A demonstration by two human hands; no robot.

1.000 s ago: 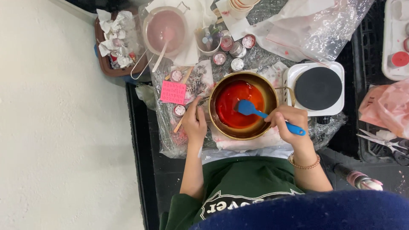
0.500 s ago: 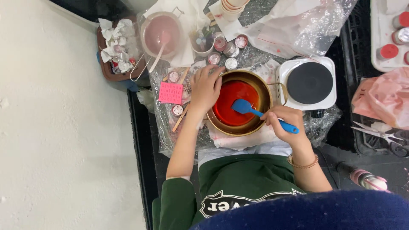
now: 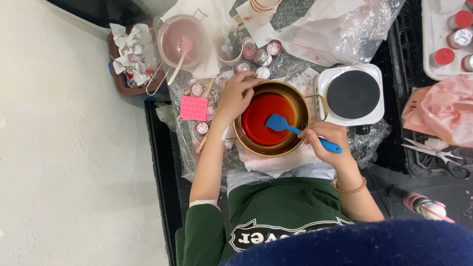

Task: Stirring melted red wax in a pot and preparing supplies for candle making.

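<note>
Pot (image 3: 300, 106) of red liquid sits mid-bench, brass-coloured, round, shallow, wire handle on its right side toward the hot plate. Liquid is glossy, opaque red, covers the whole bottom, darker brownish ring where it meets the wall.

Left to right:
- brown tray (image 3: 118, 81) stuffed with crumpled white tissues, at the bench's left edge
- clear jug (image 3: 181, 39) with pinkish residue inside and a pink spoon (image 3: 181, 54) standing in it
- pink silicone mould (image 3: 193, 108) flat on the plastic sheet, small round tins scattered beside it
- left hand (image 3: 235, 96) resting on the pot's upper-left rim, fingers spread and loosely curled over the edge, nothing gripped
- blue spatula (image 3: 280, 123), blade down in the red liquid, handle running down-right out over the rim
- right hand (image 3: 325, 140) closed around the spatula handle just outside the pot's lower-right rim; beaded bracelet at the wrist
- white single hot plate (image 3: 352, 96), black round top, touching or just beside the pot's handle
- crumpled clear plastic bag (image 3: 340, 27) behind the hot plate
- white tray (image 3: 433, 49) with red-capped small jars, far right top
- pink plastic bag (image 3: 441, 116) below it, scissors (image 3: 438, 155) lying just under that

Bench (image 3: 162, 162) is black and covered with wrinkled clear film under the pot.
</note>
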